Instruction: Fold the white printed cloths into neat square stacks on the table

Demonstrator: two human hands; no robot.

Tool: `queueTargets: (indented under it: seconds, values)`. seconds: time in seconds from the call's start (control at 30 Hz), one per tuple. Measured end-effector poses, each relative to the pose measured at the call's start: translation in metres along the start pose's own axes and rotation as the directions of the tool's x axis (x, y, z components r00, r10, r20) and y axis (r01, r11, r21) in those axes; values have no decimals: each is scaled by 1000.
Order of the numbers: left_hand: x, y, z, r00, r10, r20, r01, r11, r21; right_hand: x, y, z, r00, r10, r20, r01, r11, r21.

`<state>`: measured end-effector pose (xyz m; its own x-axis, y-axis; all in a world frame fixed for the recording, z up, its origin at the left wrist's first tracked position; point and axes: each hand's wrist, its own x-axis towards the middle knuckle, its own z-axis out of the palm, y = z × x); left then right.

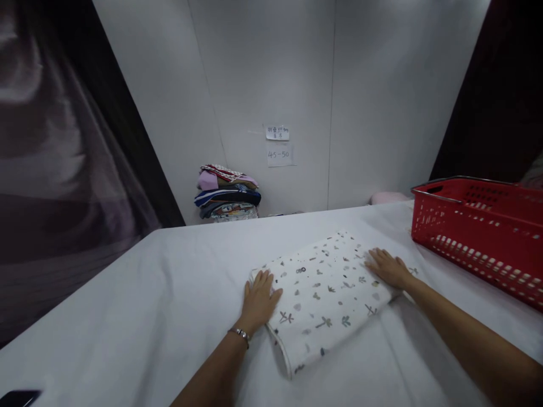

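A white cloth (326, 288) printed with small plants and other motifs lies folded on the white-covered table (203, 265). Its near left corner is lifted off the table in a curl. My left hand (259, 302), with a bracelet at the wrist, rests flat on the cloth's left edge. On the right side of the cloth, my right hand (389, 268) lies palm down with its fingers stretched out. Neither hand grips the fabric.
At the right stands a red perforated basket (479, 232) with a metal handle. A stack of folded textiles (229, 192) sits beyond the table's far edge, by the wall. Handwritten paper notes (280, 154) hang there. A dark object (20, 398) lies at the near left corner.
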<state>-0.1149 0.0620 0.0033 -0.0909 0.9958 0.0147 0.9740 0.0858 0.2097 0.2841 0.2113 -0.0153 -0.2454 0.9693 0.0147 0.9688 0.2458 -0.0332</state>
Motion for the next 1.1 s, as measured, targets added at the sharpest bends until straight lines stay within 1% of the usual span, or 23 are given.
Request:
queueTargets:
  seconds: [0.07, 0.1, 0.23, 0.27, 0.33, 0.4, 0.43, 0.47, 0.5, 0.6, 0.67, 0.73, 0.8, 0.9, 1.0, 1.1]
  values:
    - [-1, 1, 0, 1000, -4, -4, 4, 1000, -7, 4, 10, 3, 992, 115, 44, -116, 993, 22]
    - [-2, 1, 0, 1000, -5, -5, 5, 1000, -13, 5, 13, 4, 989, 135, 56, -137, 990, 31]
    - [-1, 0, -4, 1000, -7, 29, 9, 997, -74, 8, 22, 9, 991, 125, 38, -127, 990, 56]
    - [1, -1, -6, 1000, -9, 28, 12, 996, -91, 9, 22, 9, 993, 111, 29, -112, 992, 59]
    - [9, -3, -13, 999, -26, -22, 23, 994, -106, 14, 20, 5, 998, 57, -12, -57, 997, 60]
    - [20, -5, -21, 995, -38, -91, 29, 995, -91, 24, 9, -2, 997, -31, -73, 37, 997, 74]
    - [26, -5, -25, 994, -39, -105, 30, 996, -78, 32, 1, -6, 992, -77, -98, 85, 993, 87]
    - [32, -5, -29, 995, -40, -91, 34, 997, -68, 41, -10, -10, 986, -120, -112, 132, 986, 101]
    - [39, -5, -32, 998, -42, -47, 39, 997, -59, 51, -22, -15, 979, -171, -111, 183, 977, 112]
    - [57, -5, -40, 991, -67, 118, 73, 996, -44, 86, -61, -28, 944, -330, -22, 330, 939, 101]
    - [70, -6, -44, 979, -78, 187, 86, 996, -37, 110, -80, -33, 924, -380, 53, 375, 923, 84]
    - [82, -9, -46, 968, -78, 238, 91, 995, -42, 134, -92, -36, 919, -376, 119, 370, 926, 69]
    - [94, -14, -49, 949, -70, 306, 92, 994, -59, 155, -95, -36, 914, -358, 191, 356, 933, 51]
    - [108, -20, -50, 922, -34, 386, 78, 992, -97, 179, -93, -34, 898, -333, 286, 344, 939, 14]
    - [116, -25, -51, 905, 11, 425, 55, 988, -143, 193, -90, -33, 887, -302, 350, 327, 945, -12]
    - [119, -27, -53, 889, 58, 453, 27, 983, -179, 201, -89, -33, 875, -295, 385, 330, 944, -27]
